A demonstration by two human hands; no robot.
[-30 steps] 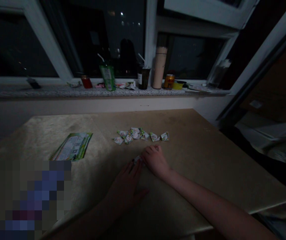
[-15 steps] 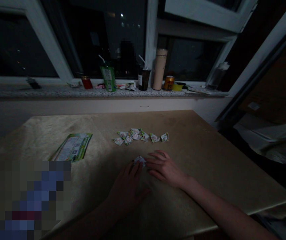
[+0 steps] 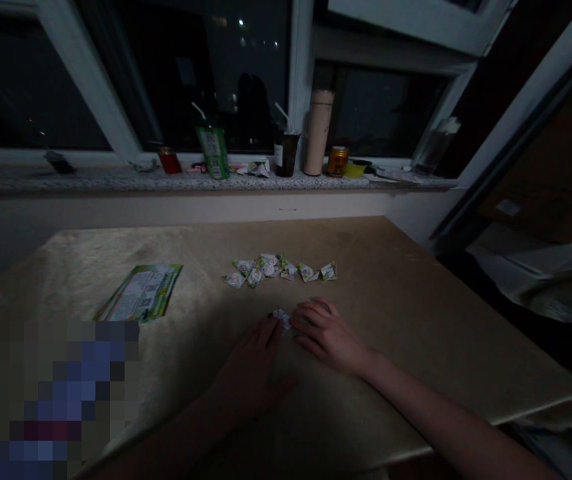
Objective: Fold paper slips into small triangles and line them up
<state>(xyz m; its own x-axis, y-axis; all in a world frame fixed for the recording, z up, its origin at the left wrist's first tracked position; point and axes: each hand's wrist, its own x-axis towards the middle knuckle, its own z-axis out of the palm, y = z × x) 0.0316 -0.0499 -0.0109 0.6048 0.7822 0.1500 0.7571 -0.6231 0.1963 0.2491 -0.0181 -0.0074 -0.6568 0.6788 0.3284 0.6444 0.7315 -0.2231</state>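
Observation:
On the table lies a small folded paper piece [image 3: 281, 319], pale with a fine print. My left hand [image 3: 249, 363] rests flat, its fingertips over the left part of that piece and its thumb apart. From the right, my right hand [image 3: 329, 337] reaches its outstretched fingers to the piece's right edge; whether they touch it I cannot tell. Beyond both hands, several folded paper pieces [image 3: 269, 265] in green and white print lie in a loose row. A stack of green printed leaflets [image 3: 143, 293] is at the left.
A tan cloth [image 3: 416, 347] covers the table. On the speckled windowsill [image 3: 246, 183] behind it stand a green cup [image 3: 213, 152], a dark cup with a straw [image 3: 286, 153], a tall pink flask [image 3: 319, 133], an orange can [image 3: 337, 162] and a red jar [image 3: 169, 161]. The lower left is pixelated.
The view has shifted slightly. My right hand's fingers have drawn a little closer together by the folded paper piece, while my left hand stays on it.

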